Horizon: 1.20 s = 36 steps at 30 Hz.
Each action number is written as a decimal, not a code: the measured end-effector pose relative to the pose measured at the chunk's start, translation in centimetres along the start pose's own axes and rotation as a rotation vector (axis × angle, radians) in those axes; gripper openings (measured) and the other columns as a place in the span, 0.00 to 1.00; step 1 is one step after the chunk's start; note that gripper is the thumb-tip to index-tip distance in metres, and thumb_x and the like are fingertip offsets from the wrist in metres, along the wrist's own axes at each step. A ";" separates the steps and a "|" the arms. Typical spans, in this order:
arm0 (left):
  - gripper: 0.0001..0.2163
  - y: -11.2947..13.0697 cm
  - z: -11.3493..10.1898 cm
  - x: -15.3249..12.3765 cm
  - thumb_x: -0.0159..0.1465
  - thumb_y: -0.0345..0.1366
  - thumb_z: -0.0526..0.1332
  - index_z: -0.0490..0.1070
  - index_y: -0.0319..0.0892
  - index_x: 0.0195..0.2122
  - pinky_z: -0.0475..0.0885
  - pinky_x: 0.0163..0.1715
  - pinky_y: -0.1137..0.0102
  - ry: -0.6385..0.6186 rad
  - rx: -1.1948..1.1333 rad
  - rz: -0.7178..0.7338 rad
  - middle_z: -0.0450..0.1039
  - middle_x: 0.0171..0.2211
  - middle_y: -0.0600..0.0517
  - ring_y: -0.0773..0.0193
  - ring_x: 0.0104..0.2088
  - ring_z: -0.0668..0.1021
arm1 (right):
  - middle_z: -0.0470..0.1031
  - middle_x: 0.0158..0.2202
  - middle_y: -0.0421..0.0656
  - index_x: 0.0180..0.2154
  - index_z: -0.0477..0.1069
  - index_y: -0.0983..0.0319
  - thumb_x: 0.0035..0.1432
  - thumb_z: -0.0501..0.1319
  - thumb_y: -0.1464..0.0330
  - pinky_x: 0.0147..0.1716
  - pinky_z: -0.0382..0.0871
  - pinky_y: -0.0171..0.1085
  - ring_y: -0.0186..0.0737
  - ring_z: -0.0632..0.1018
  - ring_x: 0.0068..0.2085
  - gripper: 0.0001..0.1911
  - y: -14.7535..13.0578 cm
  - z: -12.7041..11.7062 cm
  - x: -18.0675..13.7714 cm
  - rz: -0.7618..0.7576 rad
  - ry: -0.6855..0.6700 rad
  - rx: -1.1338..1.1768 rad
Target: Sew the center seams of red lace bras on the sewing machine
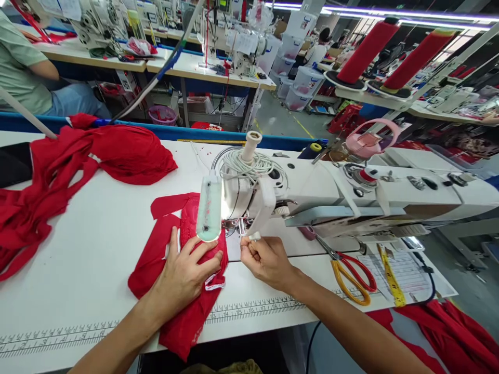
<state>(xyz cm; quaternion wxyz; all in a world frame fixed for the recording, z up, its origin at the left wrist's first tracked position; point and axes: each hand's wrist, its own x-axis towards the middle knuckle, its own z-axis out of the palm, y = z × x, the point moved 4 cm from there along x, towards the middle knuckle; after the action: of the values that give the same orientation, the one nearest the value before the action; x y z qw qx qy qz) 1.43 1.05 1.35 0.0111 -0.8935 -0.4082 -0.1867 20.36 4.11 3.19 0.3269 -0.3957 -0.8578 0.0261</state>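
Observation:
My left hand lies with fingers spread on a red garment piece with lace and white edging, left of the needle. The garment reaches under a pale, lit lamp panel and hangs over the table's front edge. Just right of the presser foot of a white sewing machine, my right hand is closed, thumb and fingers pinched together. A small white piece shows at its fingertips; what the fingers hold, perhaps thread, is too small to make out.
Red-and-orange-handled scissors and a yellow tape measure lie right of my forearm. Red garments are heaped at the left. Red thread cones stand at the back right. A person sits at the far left.

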 end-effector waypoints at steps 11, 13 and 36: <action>0.14 0.1 -3.3 1.9 0.71 0.27 0.51 0.68 0.42 0.55 0.65 0.57 0.54 0.115 -0.144 0.022 0.76 0.52 0.45 0.58 0.49 0.77 | 0.53 0.18 0.28 0.30 0.60 0.58 0.57 0.52 0.72 0.22 0.56 0.26 0.26 0.58 0.19 0.04 -3.0 0.9 0.2 0.335 -0.102 0.663; 0.12 0.4 -3.4 3.1 0.71 0.25 0.50 0.70 0.40 0.49 0.68 0.54 0.59 0.115 -0.187 0.078 0.77 0.46 0.46 0.60 0.45 0.78 | 0.53 0.18 0.28 0.30 0.59 0.58 0.57 0.52 0.70 0.23 0.57 0.27 0.27 0.58 0.20 0.04 -3.0 1.0 0.4 0.382 -0.080 0.685; 0.13 -4.3 0.5 3.1 0.62 0.49 0.62 0.74 0.43 0.33 0.75 0.46 0.63 0.229 -0.869 -0.653 0.81 0.35 0.48 0.55 0.40 0.81 | 0.76 0.27 0.56 0.33 0.77 0.70 0.60 0.54 0.80 0.32 0.65 0.42 0.53 0.78 0.35 0.13 8.6 -5.0 -2.4 0.643 -0.530 -0.769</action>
<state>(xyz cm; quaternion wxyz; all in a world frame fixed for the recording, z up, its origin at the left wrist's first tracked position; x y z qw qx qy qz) 0.24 6.27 1.35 -0.3724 -0.6170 -0.5457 -0.4277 30.12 7.22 3.21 -0.0916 -0.7077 -0.6946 -0.0914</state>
